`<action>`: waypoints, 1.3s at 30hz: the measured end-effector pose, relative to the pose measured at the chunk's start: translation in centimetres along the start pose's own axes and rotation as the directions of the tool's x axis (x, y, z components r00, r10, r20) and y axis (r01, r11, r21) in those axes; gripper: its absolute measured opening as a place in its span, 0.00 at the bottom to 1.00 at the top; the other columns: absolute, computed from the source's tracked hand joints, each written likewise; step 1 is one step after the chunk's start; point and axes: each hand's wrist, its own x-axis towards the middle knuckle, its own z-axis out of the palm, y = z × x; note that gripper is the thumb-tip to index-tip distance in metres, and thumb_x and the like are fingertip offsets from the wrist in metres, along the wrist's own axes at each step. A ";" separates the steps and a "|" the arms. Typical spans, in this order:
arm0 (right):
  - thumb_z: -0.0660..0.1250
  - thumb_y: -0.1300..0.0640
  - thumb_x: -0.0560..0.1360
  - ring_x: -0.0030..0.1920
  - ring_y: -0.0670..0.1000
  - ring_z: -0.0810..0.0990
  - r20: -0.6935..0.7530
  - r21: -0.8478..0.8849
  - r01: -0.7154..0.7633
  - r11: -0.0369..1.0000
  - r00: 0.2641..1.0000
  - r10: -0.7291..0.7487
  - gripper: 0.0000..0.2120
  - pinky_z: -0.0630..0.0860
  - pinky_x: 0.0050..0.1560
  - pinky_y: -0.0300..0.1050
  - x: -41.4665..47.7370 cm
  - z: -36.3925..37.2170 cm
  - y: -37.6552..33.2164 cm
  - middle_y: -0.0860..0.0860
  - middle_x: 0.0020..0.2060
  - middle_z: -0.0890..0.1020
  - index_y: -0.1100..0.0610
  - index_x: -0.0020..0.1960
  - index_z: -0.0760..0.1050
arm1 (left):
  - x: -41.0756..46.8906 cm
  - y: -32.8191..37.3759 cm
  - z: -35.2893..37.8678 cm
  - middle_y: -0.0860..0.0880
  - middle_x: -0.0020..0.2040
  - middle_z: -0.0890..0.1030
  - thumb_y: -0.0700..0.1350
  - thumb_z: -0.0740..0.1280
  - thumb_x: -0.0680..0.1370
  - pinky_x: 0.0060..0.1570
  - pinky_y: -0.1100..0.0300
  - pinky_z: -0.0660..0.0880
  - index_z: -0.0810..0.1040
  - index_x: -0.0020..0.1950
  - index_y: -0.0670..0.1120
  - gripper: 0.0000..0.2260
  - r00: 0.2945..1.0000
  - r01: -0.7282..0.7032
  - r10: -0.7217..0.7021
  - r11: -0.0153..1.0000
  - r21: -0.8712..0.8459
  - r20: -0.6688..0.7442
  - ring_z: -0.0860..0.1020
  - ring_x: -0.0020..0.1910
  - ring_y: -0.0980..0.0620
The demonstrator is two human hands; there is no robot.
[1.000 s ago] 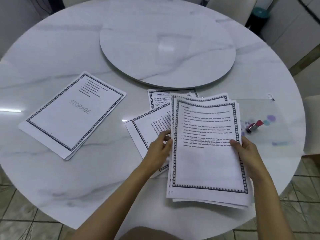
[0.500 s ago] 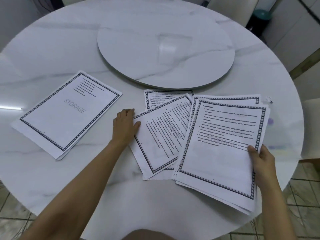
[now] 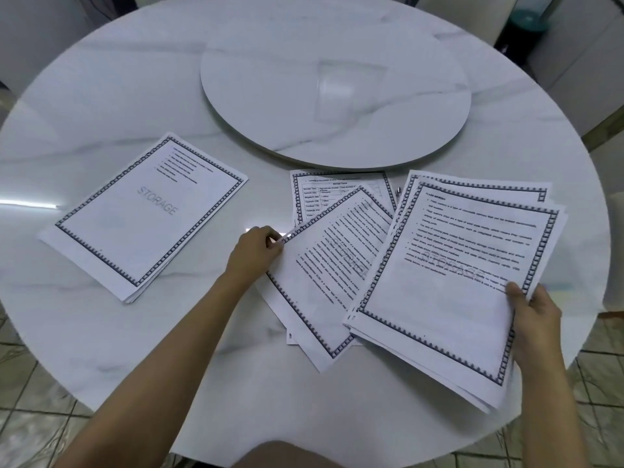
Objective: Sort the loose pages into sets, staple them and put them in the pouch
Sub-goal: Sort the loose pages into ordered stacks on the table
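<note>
- Three groups of bordered printed pages lie on or over a round white marble table (image 3: 101, 332), which has a raised turntable disc (image 3: 334, 79) at its far middle.
- The right hand (image 3: 537, 319) pinches a thick fanned stack (image 3: 449, 292) by its right edge, thumb on top of the uppermost sheet and the other fingers hidden underneath; the stack sits at the right of the scene, tilted clockwise, its near corner reaching past the table's near-right rim.
- The top sheet of that stack has a patterned border, bulleted text and a faint "STORAGE" watermark.
- The left hand (image 3: 255, 253) grips the left corner of a tilted page (image 3: 327, 275) in the middle, fingers curled round the corner, which looks slightly raised off the table.
- That middle page's right side is tucked under the right-hand stack, and more sheets show beneath its near edge.
- Just beyond it lies a page with a table (image 3: 320, 194), partly covered by the tilted page and nearly touching the turntable's near edge.
- Well apart on the left rests a neat set (image 3: 145, 214), angled, with a short list at its far end and "STORAGE" printed across the centre of its top sheet.
- A small bright object (image 3: 398, 191) peeks out between the table page and the stack; too small to identify.
- No part of the pouch can be made out with certainty.
</note>
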 end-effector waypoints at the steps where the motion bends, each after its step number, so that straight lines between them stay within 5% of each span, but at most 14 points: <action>1: 0.68 0.28 0.53 0.46 0.36 0.78 -0.007 0.013 0.002 1.000 1.000 -0.002 0.30 0.77 0.44 0.28 -0.1 -0.1 0.1 0.40 0.50 0.78 0.44 0.49 0.75 | -0.3 0.0 0.1 0.47 0.43 0.75 0.45 0.63 0.78 0.35 0.61 0.66 0.77 0.54 0.41 0.10 1.000 0.008 -0.008 1.000 -0.028 0.015 0.73 0.42 0.49; 9: 0.67 0.37 0.55 0.42 0.35 0.80 -0.060 0.077 -0.040 0.996 0.997 0.045 0.28 0.77 0.41 0.28 -1.7 0.7 -0.9 0.41 0.49 0.78 0.48 0.52 0.75 | -1.2 1.0 -0.2 0.42 0.62 0.77 0.42 0.61 0.80 0.51 0.63 0.65 0.73 0.65 0.42 0.14 0.986 0.033 -0.026 0.999 -0.040 0.163 0.74 0.61 0.45; 11: 0.67 0.39 0.58 0.43 0.38 0.79 -0.079 0.095 -0.041 0.995 0.996 0.049 0.31 0.77 0.39 0.28 -2.1 0.8 -1.1 0.42 0.48 0.78 0.53 0.57 0.73 | -1.5 1.3 -0.5 0.42 0.61 0.78 0.41 0.61 0.79 0.48 0.63 0.66 0.74 0.64 0.41 0.14 0.986 0.047 -0.037 0.997 -0.061 0.164 0.75 0.59 0.45; 14: 0.64 0.52 0.76 0.46 0.43 0.77 -0.118 0.148 -0.067 0.987 0.989 0.085 0.14 0.77 0.38 0.27 -2.4 1.0 -0.7 0.47 0.49 0.78 0.55 0.60 0.72 | -2.1 1.2 -0.8 0.42 0.60 0.78 0.43 0.62 0.79 0.36 0.60 0.72 0.75 0.63 0.42 0.13 0.976 0.108 -0.080 0.986 -0.129 0.201 0.77 0.56 0.44; 17: 0.60 0.60 0.79 0.45 0.43 0.77 -0.155 0.139 -0.099 0.985 0.981 0.120 0.07 0.77 0.39 0.28 -2.7 1.5 -0.5 0.45 0.47 0.78 0.50 0.51 0.74 | -3.1 1.0 -1.2 0.42 0.59 0.79 0.44 0.62 0.79 0.28 0.62 0.72 0.76 0.62 0.43 0.13 0.969 0.122 -0.078 0.976 -0.178 0.236 0.77 0.49 0.46; 23: 0.61 0.59 0.79 0.44 0.41 0.79 -0.180 0.188 -0.123 0.974 0.971 0.157 0.08 0.79 0.42 0.32 -4.1 3.0 -1.3 0.41 0.40 0.83 0.48 0.47 0.74 | -5.2 1.1 -3.0 0.46 0.48 0.83 0.43 0.62 0.78 0.43 0.58 0.74 0.76 0.60 0.47 0.11 0.992 0.028 0.018 0.936 -0.350 0.127 0.80 0.44 0.49; 27: 0.60 0.59 0.79 0.39 0.39 0.82 -0.150 0.266 -0.130 0.955 0.973 0.175 0.07 0.80 0.39 0.34 -5.3 4.3 -2.1 0.38 0.36 0.84 0.49 0.48 0.74 | -6.2 0.8 -4.0 0.48 0.44 0.84 0.43 0.62 0.79 0.41 0.61 0.74 0.77 0.56 0.52 0.09 0.995 -0.039 0.076 0.889 -0.455 0.065 0.80 0.41 0.52; 32: 0.64 0.55 0.74 0.42 0.42 0.83 -0.040 0.307 -0.164 0.937 0.982 0.185 0.06 0.81 0.42 0.38 -6.7 7.6 -2.5 0.41 0.42 0.85 0.50 0.51 0.76 | -7.9 -0.3 -4.0 0.55 0.45 0.82 0.43 0.63 0.79 0.42 0.64 0.75 0.77 0.51 0.59 0.10 0.998 -0.049 0.067 0.825 -0.563 0.011 0.79 0.42 0.60; 39: 0.60 0.61 0.79 0.46 0.46 0.84 0.051 0.333 -0.203 0.921 0.979 0.197 0.10 0.80 0.49 0.44 -8.5 12.6 -2.7 0.44 0.43 0.85 0.56 0.59 0.74 | -8.8 -1.1 -6.1 0.51 0.39 0.84 0.44 0.64 0.79 0.38 0.64 0.77 0.77 0.53 0.57 0.09 0.998 -0.056 0.049 0.702 -0.710 -0.030 0.81 0.38 0.56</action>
